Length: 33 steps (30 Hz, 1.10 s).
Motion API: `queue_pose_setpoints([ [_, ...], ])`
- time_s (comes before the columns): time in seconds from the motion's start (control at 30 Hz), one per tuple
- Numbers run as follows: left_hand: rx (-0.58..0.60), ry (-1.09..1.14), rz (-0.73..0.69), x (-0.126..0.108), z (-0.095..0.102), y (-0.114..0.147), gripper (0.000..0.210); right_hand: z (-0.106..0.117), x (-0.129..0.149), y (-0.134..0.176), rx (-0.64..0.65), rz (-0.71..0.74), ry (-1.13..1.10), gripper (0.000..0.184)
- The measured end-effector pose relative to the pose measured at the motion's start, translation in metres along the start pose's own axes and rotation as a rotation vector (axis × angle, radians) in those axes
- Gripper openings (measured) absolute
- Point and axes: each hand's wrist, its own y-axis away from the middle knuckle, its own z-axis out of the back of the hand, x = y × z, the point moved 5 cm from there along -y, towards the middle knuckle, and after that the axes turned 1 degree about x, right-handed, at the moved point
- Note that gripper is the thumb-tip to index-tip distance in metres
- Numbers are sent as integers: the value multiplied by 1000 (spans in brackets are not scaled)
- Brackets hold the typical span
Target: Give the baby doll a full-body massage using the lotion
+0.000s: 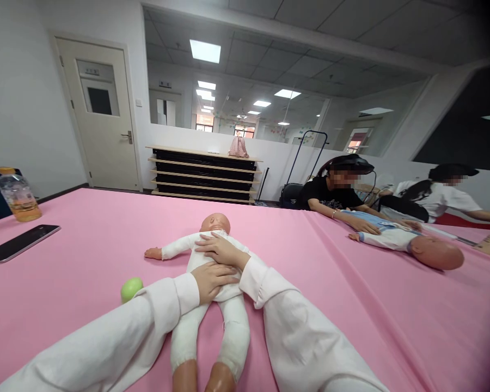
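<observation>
A baby doll point(234, 313) in a white cloth body lies on its back on the pink table cover point(294, 245), head away from me and legs toward me. My left hand point(214, 279) rests flat across its belly, fingers stretched out to the right. Higher up, on the chest, lies my right hand point(219, 249), its fingers extended toward the left. Both palms face down on the doll, and neither hand grips anything. A green ball-like object point(131, 289) sits beside my left sleeve, partly covered by it.
On the left are a black phone point(22, 243) and a bottle point(19, 198) with an orange cap. To the right, a person in black point(330, 190) handles another doll point(436, 251); a person in white point(445, 196) sits beyond. A low shelf point(204, 169) stands behind the table.
</observation>
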Motion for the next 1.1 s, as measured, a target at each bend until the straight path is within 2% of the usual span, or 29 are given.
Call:
queue_pose_setpoints([
  [0.1, -44, -13, 166, 10, -3, 7, 47, 0, -15, 14, -176, -118, 3, 34],
  [0.2, -174, -94, 321, 17, 0, 17, 42, -1, -21, 38, -414, -211, -38, 34],
  [0.3, -285, -198, 312, 12, 8, 22, 27, -2, -14, 55, -576, -226, -97, 23],
  [0.4, -248, -241, 142, 0, 11, 16, 22, -3, -3, 52, -523, -168, -215, 17],
  [0.5, -134, -127, -57, -11, 9, 8, 23, -2, 5, 34, -329, -68, -312, 17],
  [0.6, -45, -3, -86, -10, 3, 6, 33, -2, 7, 17, -116, 8, -253, 18],
  [0.7, -12, 10, 52, 0, -4, 9, 42, -1, -1, 14, -50, -36, -161, 19],
  [0.8, -18, -23, 235, 9, -7, 14, 46, -3, -10, 25, -122, -165, -162, 32],
  [0.93, -92, -119, 462, 11, -5, 27, 43, -17, -10, 56, -244, -384, -239, 40],
  [1.03, -121, -172, 609, 3, 5, 38, 42, -22, 3, 90, -310, -520, -347, 47],
  [1.1, -96, -165, 743, 0, 21, 41, 39, -15, 15, 110, -292, -553, -418, 49],
])
